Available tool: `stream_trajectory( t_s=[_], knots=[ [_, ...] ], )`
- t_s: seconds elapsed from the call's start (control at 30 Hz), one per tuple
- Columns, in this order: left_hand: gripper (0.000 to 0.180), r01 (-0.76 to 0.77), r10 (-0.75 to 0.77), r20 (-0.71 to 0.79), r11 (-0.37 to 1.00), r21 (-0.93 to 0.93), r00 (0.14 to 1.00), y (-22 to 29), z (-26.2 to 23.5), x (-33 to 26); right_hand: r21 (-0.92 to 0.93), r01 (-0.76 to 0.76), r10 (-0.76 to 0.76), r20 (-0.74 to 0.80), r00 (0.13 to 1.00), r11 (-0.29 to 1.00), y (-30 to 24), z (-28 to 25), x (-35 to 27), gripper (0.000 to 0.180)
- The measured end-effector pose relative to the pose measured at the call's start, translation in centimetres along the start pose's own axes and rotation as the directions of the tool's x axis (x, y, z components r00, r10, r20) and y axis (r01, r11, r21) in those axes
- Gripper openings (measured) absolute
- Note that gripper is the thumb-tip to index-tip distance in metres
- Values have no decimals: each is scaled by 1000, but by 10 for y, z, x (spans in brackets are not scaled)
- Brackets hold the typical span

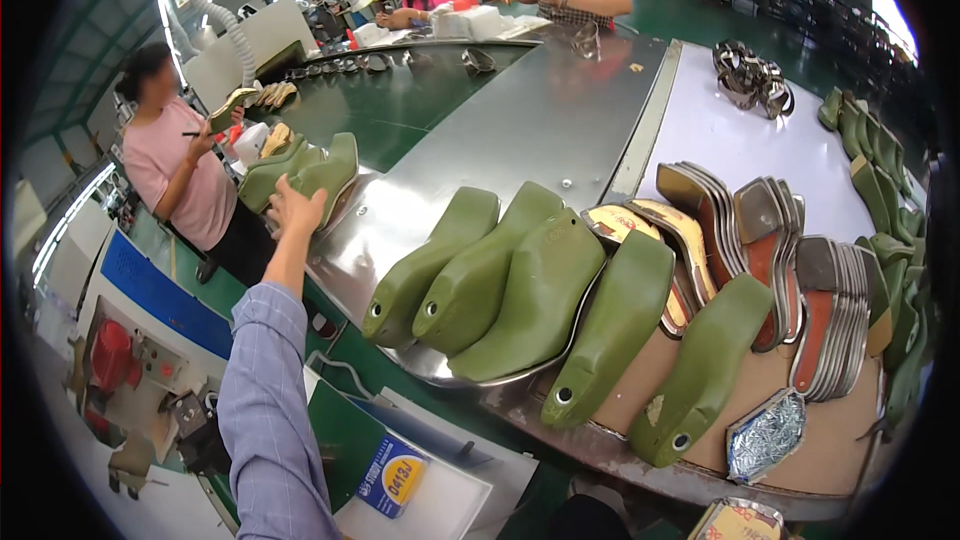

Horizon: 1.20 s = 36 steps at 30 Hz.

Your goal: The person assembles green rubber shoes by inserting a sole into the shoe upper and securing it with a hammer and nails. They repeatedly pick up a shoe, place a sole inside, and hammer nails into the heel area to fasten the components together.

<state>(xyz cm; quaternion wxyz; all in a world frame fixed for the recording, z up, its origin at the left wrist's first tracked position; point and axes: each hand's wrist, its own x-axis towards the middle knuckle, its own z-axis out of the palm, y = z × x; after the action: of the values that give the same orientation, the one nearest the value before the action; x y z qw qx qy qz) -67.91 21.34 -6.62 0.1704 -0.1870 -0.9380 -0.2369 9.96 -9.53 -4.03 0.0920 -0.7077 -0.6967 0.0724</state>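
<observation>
Factory floor with green paint stretches behind a long curved steel workbench (540, 130), seen from the head camera looking down. Five green shoe lasts (540, 290) lie side by side at the near edge of the bench, toes pointing away, each with a round hole at its heel end. Farther left, at the bench's edge, sit two more green lasts (310, 172); the left hand (293, 210), reaching out on a blue checked sleeve (265, 390), touches the nearer one with fingers curled against it, though whether it truly grips cannot be told. No right hand shows in the picture. Right of the five lasts, fanned stacks of insole boards (770, 260) with metal shanks lean against one another on a brown board, and a small tray of silvery nails (765, 435) rests at the near rim. A heap of metal rings (750, 75) lies on the white surface beyond, and more green lasts (885, 200) line the right edge. A person in a pink shirt (175, 175) stands left holding a shoe part; two other workers sit at the far end.
</observation>
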Motion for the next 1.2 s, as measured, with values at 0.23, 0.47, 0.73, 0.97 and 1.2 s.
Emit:
stream_trajectory(
  t_s=[0.23, 0.47, 0.73, 0.97, 1.2],
  knots=[
    [89, -430, 545, 595, 836, -340, 590, 69, -115, -125, -101, 166, -173, -68, 983, 981, 12, 0, -6, 71],
    [77, -702, 702, 282, 702, -121, 654, 27, -138, -243, -12, 242, -242, -70, 968, 970, 16, -8, -5, 77],
    [72, -616, 620, 48, 784, -78, 783, 9, -59, -132, 88, 264, -257, -87, 963, 961, 23, -4, -6, 75],
    [76, -571, 596, -89, 796, 203, 798, 10, -25, -83, 173, 285, -272, -98, 957, 943, 28, 6, -2, 72],
    [94, -572, 637, 670, 732, -370, 382, 92, -87, -232, 164, 251, -234, -117, 965, 954, 30, 10, -9, 75]
  ],
)
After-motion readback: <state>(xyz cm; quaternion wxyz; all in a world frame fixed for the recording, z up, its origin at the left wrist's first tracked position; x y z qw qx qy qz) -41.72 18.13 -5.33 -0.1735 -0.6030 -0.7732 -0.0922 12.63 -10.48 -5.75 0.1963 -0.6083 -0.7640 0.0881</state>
